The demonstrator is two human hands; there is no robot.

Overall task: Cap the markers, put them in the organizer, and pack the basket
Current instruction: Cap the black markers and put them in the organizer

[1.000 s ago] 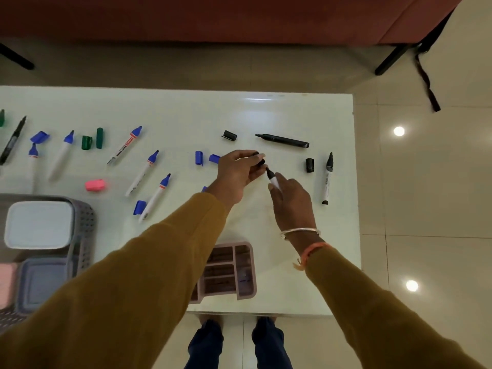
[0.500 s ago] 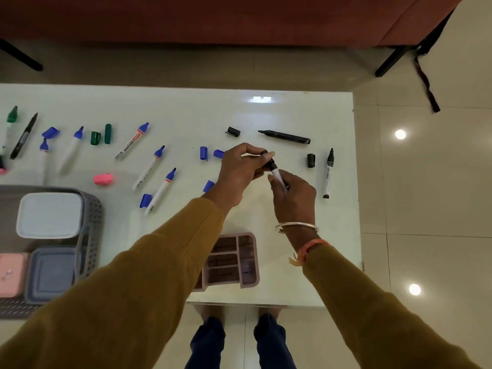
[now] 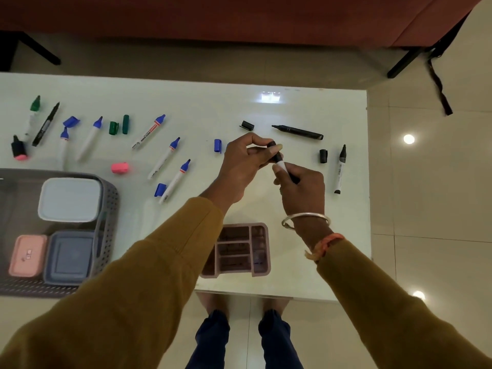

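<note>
1. Far out to the left of the left hand, the basket (image 3: pixel 107 209) is sitting with three lidded boxes inside. It is well apart from the work, so packing is likely waiting until last.
2. Between the basket and the left hand, the blue markers (image 3: pixel 174 180) are lying uncapped among loose caps. The person's left sleeve is passing close over them, and a careless sweep could roll them away or drag wet tips across the table (image 3: pixel 202 107).
3. The left hand (image 3: pixel 239 169) is pinching the black cap (image 3: pixel 275 152) between thumb and fingers, pressing it onto the marker's tip. Whether it is fully seated cannot be told. A crooked push could leave it loose or ink the fingers.
4. Below the hands, between the wrists, the organizer (image 3: pixel 262 270) is standing near the table's front edge. A forearm dropping could be nudging it off.
5. The right hand (image 3: pixel 300 190) is gripping the marker (image 3: pixel 281 166) by its white barrel. A weak grip could let the barrel slide back instead of clicking home.
6. Right of that hand, another marker (image 3: pixel 340 169) is lying uncapped beside a spare cap (image 3: pixel 323 156), near the table's side edge, where a bump could send it over.
</note>
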